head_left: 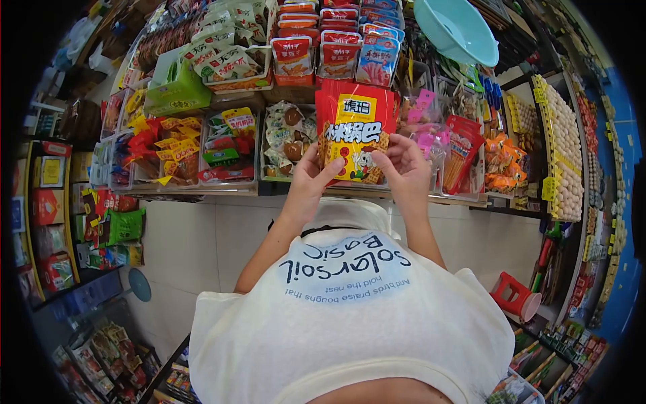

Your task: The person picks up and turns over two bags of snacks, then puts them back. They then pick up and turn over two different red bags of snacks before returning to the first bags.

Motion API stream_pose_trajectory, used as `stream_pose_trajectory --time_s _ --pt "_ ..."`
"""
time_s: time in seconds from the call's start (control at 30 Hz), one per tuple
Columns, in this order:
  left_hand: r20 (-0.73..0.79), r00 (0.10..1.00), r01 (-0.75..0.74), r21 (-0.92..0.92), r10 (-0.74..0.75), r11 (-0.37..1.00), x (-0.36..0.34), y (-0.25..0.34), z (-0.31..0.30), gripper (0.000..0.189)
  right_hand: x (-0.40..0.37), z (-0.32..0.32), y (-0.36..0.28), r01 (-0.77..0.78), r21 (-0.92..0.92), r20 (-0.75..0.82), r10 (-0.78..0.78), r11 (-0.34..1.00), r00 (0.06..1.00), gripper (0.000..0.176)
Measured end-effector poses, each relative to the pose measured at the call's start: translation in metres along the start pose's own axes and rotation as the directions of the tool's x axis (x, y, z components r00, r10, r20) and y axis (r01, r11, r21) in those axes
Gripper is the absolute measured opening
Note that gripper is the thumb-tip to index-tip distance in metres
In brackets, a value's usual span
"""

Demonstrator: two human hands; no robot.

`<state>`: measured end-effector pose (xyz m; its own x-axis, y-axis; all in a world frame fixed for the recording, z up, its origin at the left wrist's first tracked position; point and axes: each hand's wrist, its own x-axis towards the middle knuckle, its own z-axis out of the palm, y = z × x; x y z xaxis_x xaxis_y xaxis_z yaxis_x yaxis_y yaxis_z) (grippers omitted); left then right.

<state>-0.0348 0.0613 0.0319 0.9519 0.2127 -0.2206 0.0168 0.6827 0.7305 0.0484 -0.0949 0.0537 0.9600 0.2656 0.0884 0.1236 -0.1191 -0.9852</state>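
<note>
A red and yellow snack bag (354, 131) is held upright between my two hands, above the front edge of the snack display. Its printed front faces me. My left hand (313, 176) grips the lower left side, thumb on the front. On the lower right side, my right hand (404, 168) holds it the same way, with the fingers curled behind. Just left of the bag is a bin of small white and brown packets (289, 138). Pink packages (431, 135) lie to its right.
Red snack packs (293, 57) stand behind the bag, with a green box (176, 94) at left. A light blue basin (457, 30) sits at the back right. Egg trays (565, 158) line the right side. A red stool (515, 296) stands on the floor.
</note>
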Motion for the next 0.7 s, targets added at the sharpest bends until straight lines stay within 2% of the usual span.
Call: stream_pose_trajectory --time_s 0.03,0.17,0.23,0.27,0.33,0.4,0.47,0.53,0.7 --pt "0.001 1.0 -0.013 0.003 0.013 1.0 0.0 0.0 0.0 0.045 0.0 0.0 0.002 -0.044 0.053 0.054 0.041 0.998 0.998 0.028" --pt "0.015 0.999 -0.033 0.07 0.032 0.997 0.004 -0.004 -0.006 0.045 0.003 -0.007 -0.001 -0.153 0.07 0.181 0.138 0.986 0.974 0.026" --pt "-0.013 0.999 -0.032 0.077 0.033 0.997 0.005 -0.006 -0.005 0.041 0.007 -0.008 0.002 -0.091 0.214 0.127 0.065 0.973 0.99 0.02" --pt "-0.014 0.999 -0.036 0.074 0.037 0.997 0.005 -0.005 -0.004 0.041 0.008 -0.008 0.0 -0.09 0.211 0.131 0.063 0.973 0.989 0.02" --pt "-0.042 0.998 -0.041 0.016 0.041 0.999 0.007 -0.003 -0.002 0.04 0.012 -0.006 -0.012 -0.012 0.284 -0.059 0.03 0.959 0.998 0.014" --pt "-0.04 0.999 -0.032 0.015 0.033 0.999 0.009 -0.004 -0.004 0.039 0.016 -0.015 -0.007 0.004 0.287 -0.053 0.011 0.958 0.999 0.013" --pt "-0.037 0.999 -0.017 0.016 0.017 1.0 0.01 -0.005 -0.004 0.037 0.019 -0.019 -0.007 0.011 0.386 -0.129 0.042 0.922 0.991 0.013" --pt "-0.027 0.999 -0.024 0.003 0.024 1.0 0.01 -0.004 -0.002 0.031 0.021 -0.022 -0.008 0.021 0.36 -0.144 0.033 0.933 0.989 0.013" --pt "-0.046 0.999 -0.002 -0.002 0.002 1.0 0.012 -0.005 -0.003 0.031 0.02 -0.025 -0.002 -0.004 0.397 -0.134 0.062 0.918 0.989 0.012"
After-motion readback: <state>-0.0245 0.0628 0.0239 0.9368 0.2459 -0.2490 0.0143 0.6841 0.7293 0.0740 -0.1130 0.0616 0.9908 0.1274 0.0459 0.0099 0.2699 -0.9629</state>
